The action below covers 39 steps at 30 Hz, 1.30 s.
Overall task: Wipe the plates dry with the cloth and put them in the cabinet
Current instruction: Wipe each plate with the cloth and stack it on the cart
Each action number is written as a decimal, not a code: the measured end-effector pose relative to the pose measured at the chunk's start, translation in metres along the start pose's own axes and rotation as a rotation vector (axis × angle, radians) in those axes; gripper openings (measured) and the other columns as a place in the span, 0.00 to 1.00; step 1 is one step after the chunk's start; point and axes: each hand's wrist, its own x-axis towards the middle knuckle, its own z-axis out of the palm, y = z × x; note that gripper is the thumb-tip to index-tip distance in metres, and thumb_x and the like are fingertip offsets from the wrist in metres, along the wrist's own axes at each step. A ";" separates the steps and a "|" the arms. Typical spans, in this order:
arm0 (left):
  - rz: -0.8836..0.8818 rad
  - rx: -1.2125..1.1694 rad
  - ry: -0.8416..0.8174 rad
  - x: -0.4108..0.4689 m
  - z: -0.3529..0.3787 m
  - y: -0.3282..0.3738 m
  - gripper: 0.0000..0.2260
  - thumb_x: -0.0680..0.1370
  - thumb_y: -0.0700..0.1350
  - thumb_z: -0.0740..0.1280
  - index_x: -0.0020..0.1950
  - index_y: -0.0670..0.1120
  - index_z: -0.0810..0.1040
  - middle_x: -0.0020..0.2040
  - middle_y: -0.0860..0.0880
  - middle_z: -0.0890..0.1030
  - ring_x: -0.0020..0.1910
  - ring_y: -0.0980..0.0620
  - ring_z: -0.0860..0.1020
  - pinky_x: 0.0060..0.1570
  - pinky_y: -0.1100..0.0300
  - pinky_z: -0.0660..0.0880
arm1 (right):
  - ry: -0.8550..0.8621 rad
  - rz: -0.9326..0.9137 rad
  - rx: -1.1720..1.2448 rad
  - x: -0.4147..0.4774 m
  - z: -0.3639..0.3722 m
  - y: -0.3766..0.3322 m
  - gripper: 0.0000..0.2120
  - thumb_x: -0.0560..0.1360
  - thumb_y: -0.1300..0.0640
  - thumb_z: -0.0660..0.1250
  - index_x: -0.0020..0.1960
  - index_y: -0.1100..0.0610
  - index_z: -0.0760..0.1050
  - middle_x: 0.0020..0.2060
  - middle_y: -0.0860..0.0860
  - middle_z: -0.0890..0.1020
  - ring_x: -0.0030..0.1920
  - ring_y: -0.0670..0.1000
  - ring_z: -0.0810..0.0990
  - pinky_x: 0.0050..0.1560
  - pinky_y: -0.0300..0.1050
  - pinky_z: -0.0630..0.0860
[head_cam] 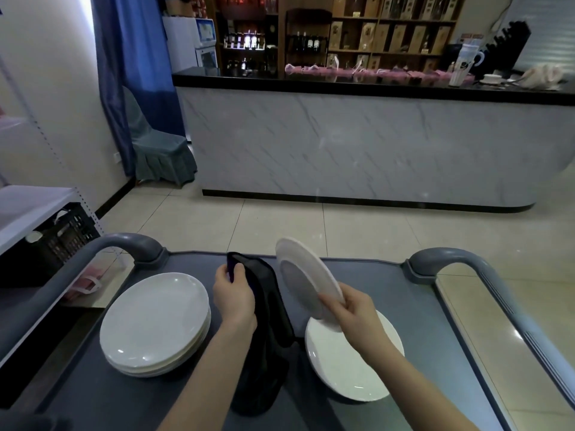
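Grey cart top (pixel 429 331) lies under us, and both of our hands work above it. Nearest, just below our right fingers, a lone plate (pixel 351 371) lies flat on the cart. Outward of our left fingers, a stack of plates (pixel 155 321) sits flat too. Which pile is wet and which is wiped we cannot tell.

Our left hand (pixel 235 295) curls its fingers round the top of the dark cloth (pixel 269 325). The cloth hangs from that grip down to the cart, between the stack and the lone plate. Our right hand (pixel 354 309) pinches the lower rim of a raised plate (pixel 306 279), thumb on the face we can see. We judge that the plate is held on edge and tilted so that this face turns toward the cloth. Gripping only the rim leaves the rest free for wiping.

Cloth and raised plate are near but apart, so wiping this one looks not yet begun. Its lower rim hangs just over the lone plate, so a dip of the wrist could knock them together.

Beyond our fingertips the cart's far edge runs between corner posts, with a grey handle (pixel 130 244) at each, and the air above it is open. Farther on come tiled floor (pixel 280 219) and a marble-fronted counter (pixel 342 144). We cannot make out a cabinet.
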 end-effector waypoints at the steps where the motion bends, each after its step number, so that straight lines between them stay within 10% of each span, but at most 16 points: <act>1: 0.027 -0.036 0.025 -0.005 0.005 0.004 0.12 0.83 0.47 0.61 0.64 0.45 0.74 0.56 0.50 0.77 0.54 0.49 0.75 0.56 0.55 0.71 | 0.025 0.044 0.110 -0.003 0.002 -0.002 0.08 0.80 0.57 0.68 0.42 0.51 0.81 0.34 0.48 0.80 0.37 0.48 0.76 0.38 0.40 0.70; 7: 0.295 0.141 -0.472 -0.044 0.031 -0.006 0.17 0.83 0.56 0.55 0.72 0.63 0.63 0.67 0.60 0.73 0.66 0.57 0.71 0.62 0.60 0.67 | 0.022 0.196 0.597 -0.013 0.012 -0.014 0.10 0.80 0.56 0.66 0.53 0.58 0.84 0.50 0.60 0.86 0.51 0.59 0.85 0.48 0.51 0.80; 14: 0.818 0.687 -0.864 -0.056 0.014 -0.033 0.26 0.80 0.65 0.42 0.78 0.64 0.44 0.78 0.67 0.43 0.77 0.66 0.42 0.77 0.54 0.42 | 0.114 0.242 0.877 -0.003 -0.005 -0.024 0.14 0.74 0.53 0.69 0.53 0.61 0.85 0.54 0.61 0.85 0.54 0.57 0.85 0.45 0.45 0.82; 39: 0.853 0.710 -0.816 -0.084 0.024 -0.040 0.24 0.81 0.60 0.40 0.77 0.63 0.40 0.78 0.68 0.40 0.78 0.64 0.40 0.74 0.58 0.31 | 0.019 0.260 0.935 -0.012 -0.009 -0.021 0.15 0.76 0.51 0.68 0.57 0.59 0.84 0.58 0.61 0.84 0.59 0.58 0.83 0.49 0.45 0.82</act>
